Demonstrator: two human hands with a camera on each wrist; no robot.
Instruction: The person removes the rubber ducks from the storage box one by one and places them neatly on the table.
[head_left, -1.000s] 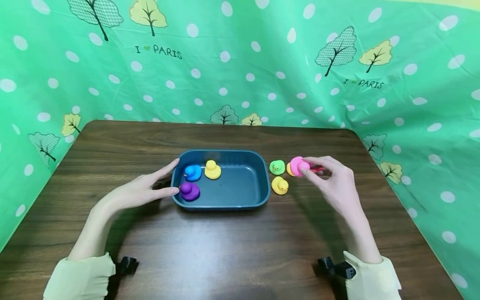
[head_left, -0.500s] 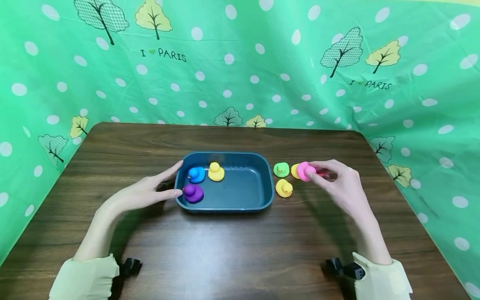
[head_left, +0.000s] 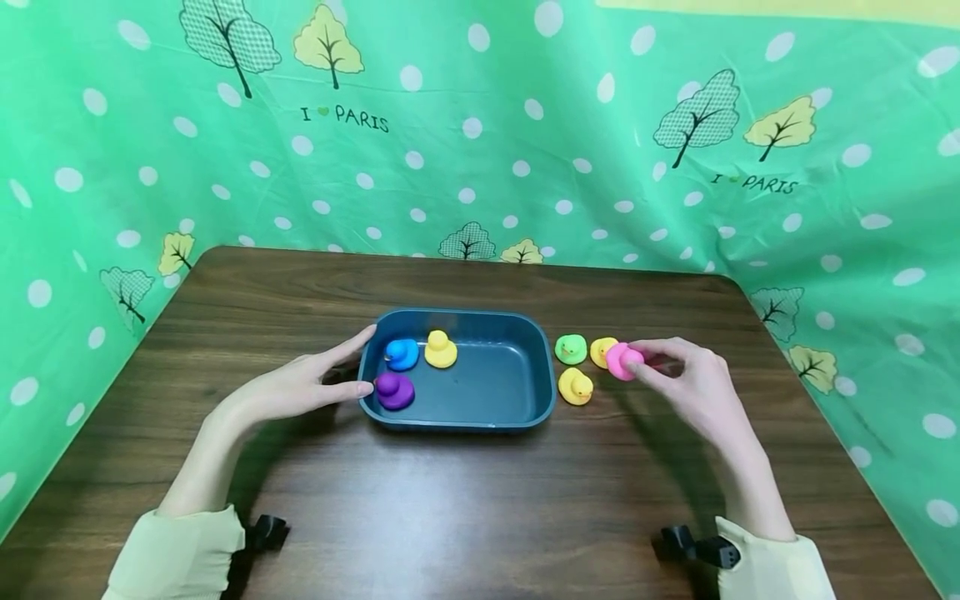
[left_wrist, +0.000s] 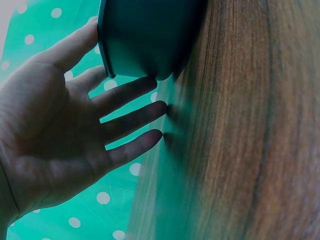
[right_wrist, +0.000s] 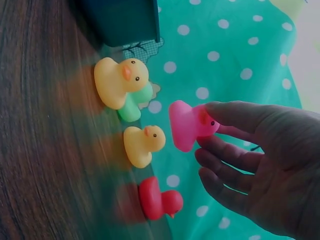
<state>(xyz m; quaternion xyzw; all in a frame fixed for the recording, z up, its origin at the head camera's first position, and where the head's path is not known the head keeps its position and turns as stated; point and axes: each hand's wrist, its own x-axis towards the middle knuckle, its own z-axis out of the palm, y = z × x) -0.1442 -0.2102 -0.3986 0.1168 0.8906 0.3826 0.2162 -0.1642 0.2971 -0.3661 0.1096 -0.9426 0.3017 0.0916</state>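
My right hand (head_left: 693, 379) pinches a pink rubber duck (head_left: 624, 361) by its head, between thumb and fingertips. In the right wrist view the pink duck (right_wrist: 187, 125) is tipped on its side, held off the table. Beneath and beside it stand a small yellow duck (right_wrist: 143, 145) and a red duck (right_wrist: 157, 198), the latter mostly hidden by the hand in the head view. My left hand (head_left: 288, 387) touches the left end of a dark blue tray (head_left: 457, 428) with thumb and finger, its fingers extended in the left wrist view (left_wrist: 55, 125).
Inside the tray sit a blue duck (head_left: 402, 354), a yellow duck (head_left: 441, 350) and a purple duck (head_left: 394, 390). Right of it are a green duck (head_left: 572, 349) and another yellow duck (head_left: 575, 387). A green dotted cloth (head_left: 480, 150) hangs behind the wooden table (head_left: 465, 517).
The head view has shifted, moving everything right and down in it. Relative to the other ducks, the pink duck has moved slightly right and nearer, uncovering more of the small yellow duck.
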